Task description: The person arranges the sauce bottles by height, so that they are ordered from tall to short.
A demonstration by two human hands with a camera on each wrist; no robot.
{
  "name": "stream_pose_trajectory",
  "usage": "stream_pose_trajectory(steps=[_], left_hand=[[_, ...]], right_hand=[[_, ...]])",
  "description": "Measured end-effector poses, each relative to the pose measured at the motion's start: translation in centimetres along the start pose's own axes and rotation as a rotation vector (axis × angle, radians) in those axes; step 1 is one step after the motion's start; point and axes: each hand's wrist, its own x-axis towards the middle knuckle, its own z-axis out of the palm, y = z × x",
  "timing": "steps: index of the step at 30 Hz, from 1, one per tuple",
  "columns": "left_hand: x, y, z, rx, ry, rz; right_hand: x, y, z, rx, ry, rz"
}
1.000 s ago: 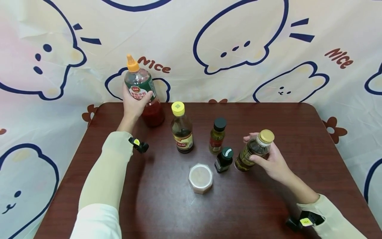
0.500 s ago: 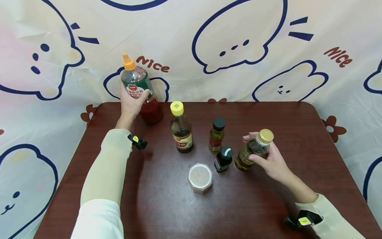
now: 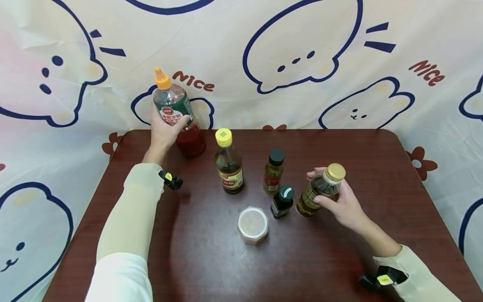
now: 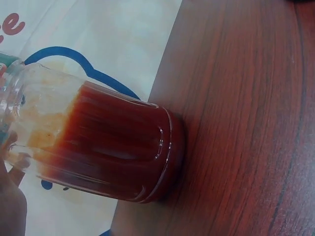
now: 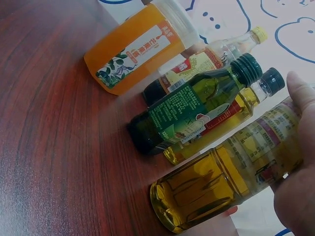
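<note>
Red-sauce bottle stands at the far left of the brown table, close to the patterned backdrop, and the left hand grasps it around the label, thumb on the near side. Well to the right, the right hand grasps the gold-capped oil bottle, thumb in front and fingertips showing behind. Both bases look to be on the wood; whether either bottle is slightly lifted I cannot tell. The sauce bottle probably wants a firm but gentle hold: it is tall, its red fill sits low, and a hard squeeze might dent the wall if it is soft. Its base is best kept level and inside the table's edge. The oil bottle asks for care sideways, since the small green-capped bottle is just beside it, with the black-capped bottle farther back; any shift should go straight up or rightward, away from both.
</note>
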Motion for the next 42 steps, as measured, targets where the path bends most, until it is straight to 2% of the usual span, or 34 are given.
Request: stream_pose_trajectory(steps=[7,13,16,21,24,27,35,42], left_hand=[[-0.4,0.4,-0.4,0.028,-0.021,-0.013],[-1.3,0.8,-1.2,0.020,-0.035,-0.071],[-2.4,1.7,-1.7,0.002,-0.046,-0.069],[-4.9,3.6,-2.6,0.019,-0.063,-0.025],[-6.2,4.0,-3.2,0.035,-0.070,-0.013],[-7.0,3.5,-4.0,0.053,-0.092,0.000],[-8.3,0.2,-5.4,0.108,-0.162,0.028],[-10.6,0.3,-5.5,0.114,-0.198,0.068]], right_hand=[[-0.1,-0.1,0.0,0.017,-0.002,0.016],[-0.1,0.0,0.0,0.010,-0.004,0.014],[-0.1,0.1,0.0,0.015,-0.005,0.010],[-0.1,0.1,0.0,0.016,-0.001,0.014],[0.0,0.0,0.0,0.009,0.006,0.021],[0.0,0.1,0.0,0.011,0.007,0.026],[-0.1,0.2,-0.1,0.019,0.002,0.021],[-0.1,0.2,-0.1,0.007,-0.001,0.012]])
